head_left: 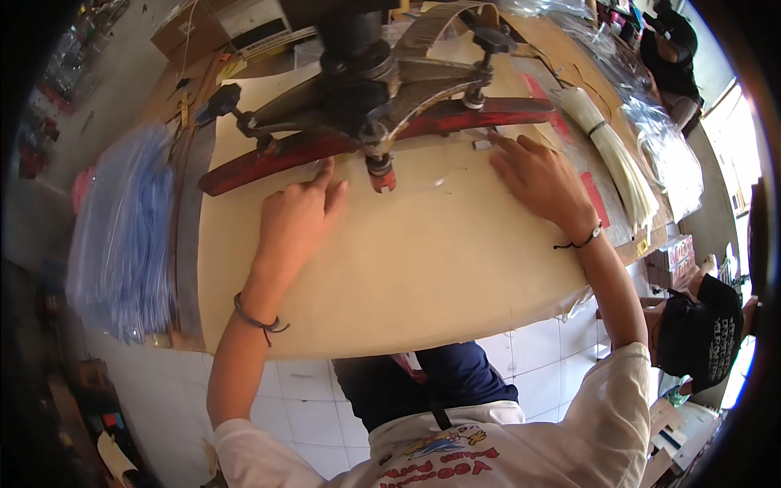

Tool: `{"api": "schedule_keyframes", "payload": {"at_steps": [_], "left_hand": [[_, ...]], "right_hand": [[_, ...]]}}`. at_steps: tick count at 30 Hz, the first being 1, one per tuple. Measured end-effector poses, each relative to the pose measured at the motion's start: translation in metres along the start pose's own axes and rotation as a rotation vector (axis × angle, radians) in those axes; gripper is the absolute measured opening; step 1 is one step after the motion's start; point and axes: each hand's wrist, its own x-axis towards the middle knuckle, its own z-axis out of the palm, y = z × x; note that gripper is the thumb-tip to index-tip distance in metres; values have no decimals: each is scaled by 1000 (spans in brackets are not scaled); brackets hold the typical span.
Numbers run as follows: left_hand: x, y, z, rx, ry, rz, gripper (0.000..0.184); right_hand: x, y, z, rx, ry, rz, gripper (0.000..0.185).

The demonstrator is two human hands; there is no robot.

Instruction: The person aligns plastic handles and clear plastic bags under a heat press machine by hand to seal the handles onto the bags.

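A dark metal press head [354,89] with a long red bar [480,118] stands over a tan covered work surface [407,268]. My left hand [297,213] rests on that surface just in front of the bar's left part, index finger stretched forward and thumb apart. On the other side, my right hand [547,179] lies near the bar's right end with its fingers extended. A small whitish piece [482,145] is by its fingertips. Faint glossy reflections between the hands suggest clear film, but its edges cannot be made out. Neither hand visibly grips anything.
A stack of bluish clear plastic bags [126,236] hangs over the table's left side. A tied bundle of pale strips [610,154] lies at the right, beside more clear plastic [663,154]. Cardboard boxes [191,37] stand behind. Two people are at the right.
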Motion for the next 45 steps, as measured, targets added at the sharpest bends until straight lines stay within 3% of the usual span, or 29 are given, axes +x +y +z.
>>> {"api": "schedule_keyframes", "payload": {"at_steps": [8,11,24,33,39,41,45], "left_hand": [[-1,1,6,35,138,79,42],[-2,-2,10,12,191,135,38],[22,-6,23,-7,384,319,27],[15,-10,21,-47,369,378,22],[-5,-3,0,-45,283,300,18],[-14,13,-5,6,238,270,20],[-17,30,-6,21,205,266,22]], "right_hand": [[-4,2,-2,104,37,-73,26],[2,-11,4,82,126,-384,27],[34,-33,35,175,132,-313,29],[19,-29,30,117,131,-316,30],[14,-8,-9,37,47,-500,22],[10,8,-19,111,49,-349,8],[6,19,-17,-9,21,-383,12]]}}
